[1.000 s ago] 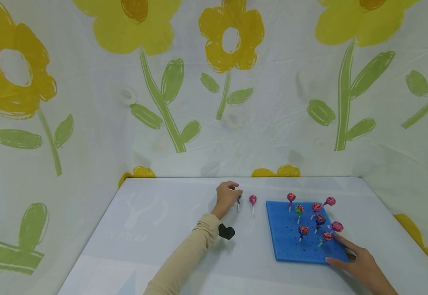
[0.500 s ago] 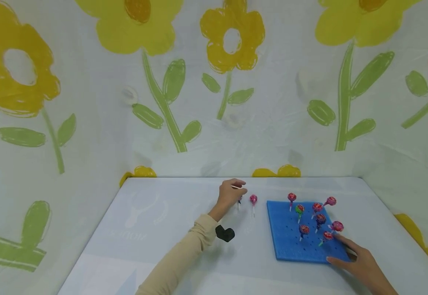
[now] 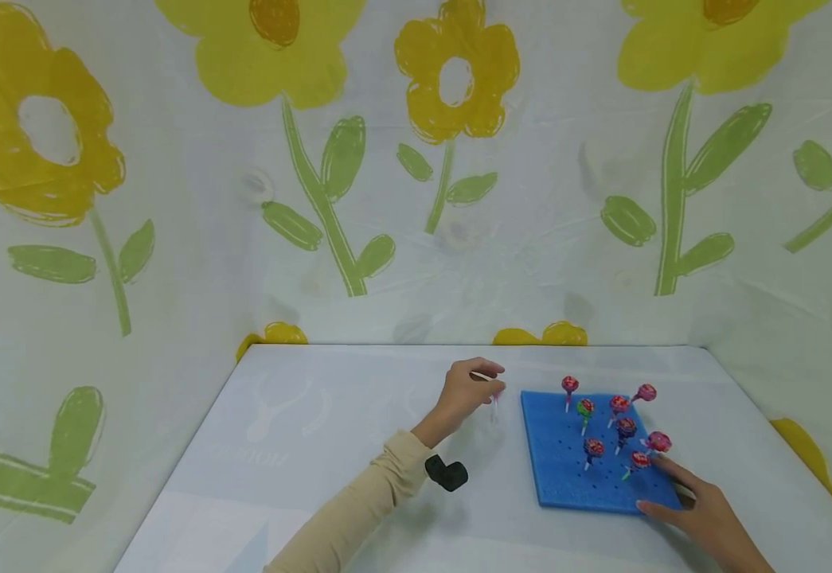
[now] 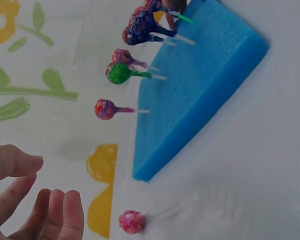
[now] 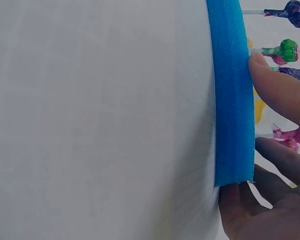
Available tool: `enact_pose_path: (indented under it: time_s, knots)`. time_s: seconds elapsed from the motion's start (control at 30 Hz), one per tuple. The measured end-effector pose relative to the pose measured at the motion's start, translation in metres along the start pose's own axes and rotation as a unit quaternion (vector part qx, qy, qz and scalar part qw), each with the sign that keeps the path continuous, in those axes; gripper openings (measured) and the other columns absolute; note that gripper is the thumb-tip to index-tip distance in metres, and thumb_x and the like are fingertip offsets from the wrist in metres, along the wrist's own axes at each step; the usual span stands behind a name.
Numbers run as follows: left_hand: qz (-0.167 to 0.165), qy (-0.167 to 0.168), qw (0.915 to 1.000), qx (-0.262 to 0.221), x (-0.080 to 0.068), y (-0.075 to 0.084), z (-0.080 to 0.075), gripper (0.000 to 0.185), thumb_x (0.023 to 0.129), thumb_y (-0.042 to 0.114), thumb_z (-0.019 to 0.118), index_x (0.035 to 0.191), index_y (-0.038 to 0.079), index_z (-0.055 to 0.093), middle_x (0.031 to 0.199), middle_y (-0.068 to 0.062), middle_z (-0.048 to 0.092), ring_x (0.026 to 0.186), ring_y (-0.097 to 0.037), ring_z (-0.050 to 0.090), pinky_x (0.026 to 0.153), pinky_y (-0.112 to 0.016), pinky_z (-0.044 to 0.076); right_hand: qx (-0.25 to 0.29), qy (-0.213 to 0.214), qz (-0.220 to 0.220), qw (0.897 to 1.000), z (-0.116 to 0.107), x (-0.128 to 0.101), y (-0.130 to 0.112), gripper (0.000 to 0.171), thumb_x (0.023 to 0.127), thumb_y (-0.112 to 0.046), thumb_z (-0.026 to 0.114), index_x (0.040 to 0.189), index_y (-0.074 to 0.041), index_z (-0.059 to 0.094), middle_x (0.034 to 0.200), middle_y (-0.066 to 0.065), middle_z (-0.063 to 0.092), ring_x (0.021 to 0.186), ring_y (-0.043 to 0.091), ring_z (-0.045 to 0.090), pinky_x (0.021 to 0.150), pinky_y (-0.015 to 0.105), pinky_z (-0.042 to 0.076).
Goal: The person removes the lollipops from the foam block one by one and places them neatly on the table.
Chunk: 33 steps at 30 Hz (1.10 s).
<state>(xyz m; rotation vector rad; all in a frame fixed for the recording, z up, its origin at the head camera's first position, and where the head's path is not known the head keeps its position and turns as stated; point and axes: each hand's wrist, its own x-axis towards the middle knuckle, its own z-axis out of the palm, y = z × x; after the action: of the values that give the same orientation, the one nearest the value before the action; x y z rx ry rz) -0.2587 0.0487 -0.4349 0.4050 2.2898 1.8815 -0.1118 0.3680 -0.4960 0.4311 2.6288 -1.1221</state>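
My left hand (image 3: 467,391) is over the pink lollipop (image 4: 132,221), which lies on the table with its stick pointing toward me. In the left wrist view the thumb (image 4: 17,162) and loosely bent fingers show nothing between them, and the lollipop lies apart from them. My right hand (image 3: 705,509) holds the near right corner of a blue foam board (image 3: 552,469), its thumb (image 5: 275,85) on the upper edge. Several wrapped lollipops stand in the board by their sticks, among them a green one (image 3: 585,408) and a dark one (image 3: 626,430).
The white table (image 3: 265,461) ends at a curtain (image 3: 530,263) printed with yellow flowers, close behind the board. Small holes dot the board's top. A dark shape (image 3: 447,473) shows beside my left wrist.
My left hand has moved right, from the dark lollipop on the table to the pink one beside it. That dark lollipop no longer shows. The right hand stays on the board.
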Motion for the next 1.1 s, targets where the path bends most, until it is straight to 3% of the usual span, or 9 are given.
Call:
enact_pose_path:
  time_s: [0.2,0.47,0.77,1.1]
  knots:
    - [-0.002,-0.019,0.9998,-0.001,-0.007,0.005,0.008,0.018,0.083,0.013,0.072,0.101,0.012,0.071,0.095,-0.004,0.063,0.076,-0.013,0.060,0.063,-0.026,0.054,-0.016,0.006,-0.001,1.000,0.002,0.010,0.013,0.103,0.075,-0.052,0.073,0.144,0.006,0.024,0.142,0.040,0.019,0.126,0.056,0.022,0.096,0.058,0.036]
    - [-0.006,-0.041,0.9990,-0.019,-0.015,0.010,0.018,0.019,0.083,0.012,0.073,0.101,0.014,0.070,0.093,0.001,0.064,0.075,-0.012,0.060,0.064,-0.026,0.054,-0.027,0.005,0.000,1.000,0.004,0.022,0.033,0.108,0.071,-0.058,0.073,0.145,0.004,0.025,0.142,0.039,0.020,0.126,0.056,0.024,0.095,0.058,0.037]
    - [0.022,-0.074,0.9962,-0.041,-0.023,0.012,0.029,0.016,0.084,0.010,0.071,0.100,0.013,0.070,0.091,0.007,0.064,0.075,-0.009,0.060,0.063,-0.025,0.054,-0.037,0.007,-0.009,0.999,0.005,0.022,0.034,0.109,0.071,-0.060,0.072,0.145,0.005,0.024,0.141,0.040,0.021,0.125,0.058,0.024,0.094,0.059,0.037]
    - [0.011,-0.085,0.9948,-0.054,-0.030,0.008,0.049,0.019,0.082,0.010,0.073,0.101,0.012,0.070,0.091,0.008,0.064,0.077,-0.007,0.060,0.065,-0.024,0.054,-0.060,0.008,-0.027,0.998,0.002,0.012,0.019,0.105,0.075,-0.058,0.070,0.144,0.007,0.024,0.141,0.040,0.021,0.125,0.058,0.025,0.094,0.059,0.037]
